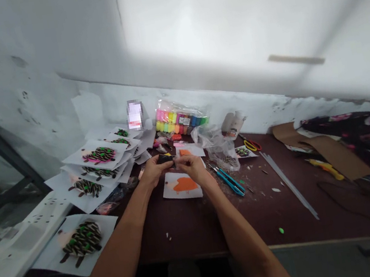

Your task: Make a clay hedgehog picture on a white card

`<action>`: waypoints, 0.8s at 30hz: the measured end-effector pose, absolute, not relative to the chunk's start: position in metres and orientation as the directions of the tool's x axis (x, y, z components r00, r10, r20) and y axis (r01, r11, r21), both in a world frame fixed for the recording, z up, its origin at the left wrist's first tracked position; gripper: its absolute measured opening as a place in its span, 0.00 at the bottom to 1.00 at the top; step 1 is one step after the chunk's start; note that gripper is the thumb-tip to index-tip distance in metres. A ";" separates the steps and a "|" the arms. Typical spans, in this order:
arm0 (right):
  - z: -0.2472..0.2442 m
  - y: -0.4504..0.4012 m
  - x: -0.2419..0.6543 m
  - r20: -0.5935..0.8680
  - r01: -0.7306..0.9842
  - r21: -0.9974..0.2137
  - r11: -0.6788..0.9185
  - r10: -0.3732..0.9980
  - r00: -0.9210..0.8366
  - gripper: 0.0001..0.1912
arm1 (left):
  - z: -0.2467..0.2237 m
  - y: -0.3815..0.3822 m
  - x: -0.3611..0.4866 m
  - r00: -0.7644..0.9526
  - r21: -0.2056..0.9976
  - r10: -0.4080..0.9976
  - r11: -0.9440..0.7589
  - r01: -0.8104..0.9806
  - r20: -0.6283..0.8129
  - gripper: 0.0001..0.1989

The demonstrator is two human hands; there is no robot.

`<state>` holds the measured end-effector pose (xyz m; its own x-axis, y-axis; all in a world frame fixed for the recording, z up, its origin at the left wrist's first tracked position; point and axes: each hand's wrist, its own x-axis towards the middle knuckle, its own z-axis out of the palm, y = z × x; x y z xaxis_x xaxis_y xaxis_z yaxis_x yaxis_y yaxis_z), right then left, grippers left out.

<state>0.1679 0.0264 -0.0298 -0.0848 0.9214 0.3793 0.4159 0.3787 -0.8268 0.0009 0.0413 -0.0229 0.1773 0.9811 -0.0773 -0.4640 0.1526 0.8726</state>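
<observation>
While raised above the dark table (265, 224), left hand (153, 171): fingers closed, pinching a small black piece (166, 158) from its left side.
Right hand (193, 167): fingers closed on the same piece from its right side; the two hands close together, joined only through it.
Piece location: between the hands, above a white card (175, 191) bearing an orange shape (184, 184).
Nearby, right: teal-handled cutter (228, 180).
Nearby, left: stacked hedgehog picture cards (96, 157).
Beyond: plastic-wrapped pack of coloured clay (182, 120).
</observation>
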 end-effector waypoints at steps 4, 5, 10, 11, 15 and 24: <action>-0.024 0.024 0.166 0.481 0.439 -0.750 0.494 0.864 -0.150 0.06 | -0.021 0.041 -0.001 0.177 0.902 0.978 0.177 -0.394 -0.114 0.24; -0.023 0.024 0.166 0.478 0.442 -0.748 0.495 0.864 -0.159 0.05 | -0.021 0.040 -0.001 0.177 0.910 0.977 0.181 -0.372 -0.121 0.24; -0.023 0.024 0.167 0.422 0.451 -0.761 0.467 0.884 -0.203 0.04 | -0.020 0.039 -0.001 0.176 0.937 0.979 0.151 -0.315 -0.098 0.26; -0.023 0.024 0.167 0.416 0.457 -0.761 0.460 0.887 -0.200 0.04 | -0.020 0.039 0.000 0.178 0.942 0.980 0.140 -0.306 -0.088 0.26; -0.024 0.021 0.164 0.422 0.508 -0.750 0.423 0.898 -0.123 0.04 | -0.022 0.038 0.002 0.194 0.957 0.979 0.109 -0.269 -0.057 0.27; -0.027 0.023 0.164 0.424 0.618 -0.705 0.349 0.905 -0.029 0.11 | -0.025 0.040 0.001 0.247 0.966 0.968 0.026 -0.259 0.040 0.23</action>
<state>0.1642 0.0232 -0.0271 -0.0286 0.9053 0.4239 0.6176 0.3495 -0.7046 0.0010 0.0398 -0.0251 0.2470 0.9682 0.0403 -0.2590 0.0259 0.9655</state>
